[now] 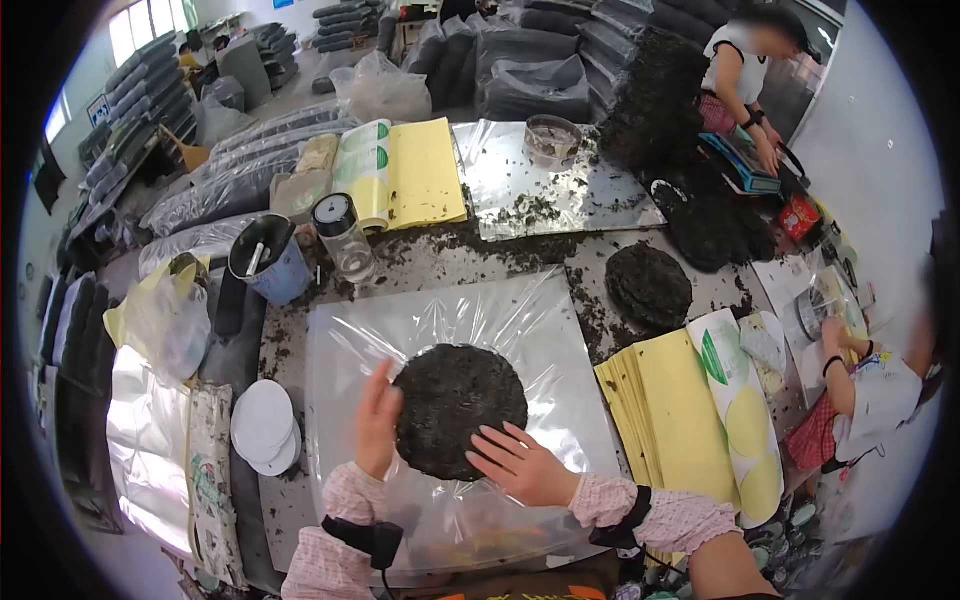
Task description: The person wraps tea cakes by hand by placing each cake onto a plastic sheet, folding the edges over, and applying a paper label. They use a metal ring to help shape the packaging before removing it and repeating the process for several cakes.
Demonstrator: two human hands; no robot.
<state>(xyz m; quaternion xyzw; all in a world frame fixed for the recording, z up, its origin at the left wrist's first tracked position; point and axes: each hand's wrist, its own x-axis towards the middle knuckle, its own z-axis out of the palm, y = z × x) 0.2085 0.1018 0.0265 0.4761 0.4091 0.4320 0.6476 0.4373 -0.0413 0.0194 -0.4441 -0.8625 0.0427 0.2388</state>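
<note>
A flat, round cake of dark, crumbly-looking material (462,400) lies on a sheet of clear plastic film (345,345) in front of me. My right hand (532,472) rests on the cake's lower right edge with its fingers stretched out and spread. At the left rim stands my left hand (377,425), fingers extended upward and a little blurred by motion. Neither hand grips anything. Creases in the film fan out from around the cake.
A second dark round cake (649,286) sits at the back right. Yellow paper stacks (670,405), a blue bucket (272,268), a clear jar (346,243) and white discs (264,420) surround the film. Behind lies a metal sheet (600,205). Two people (740,75) work at the right.
</note>
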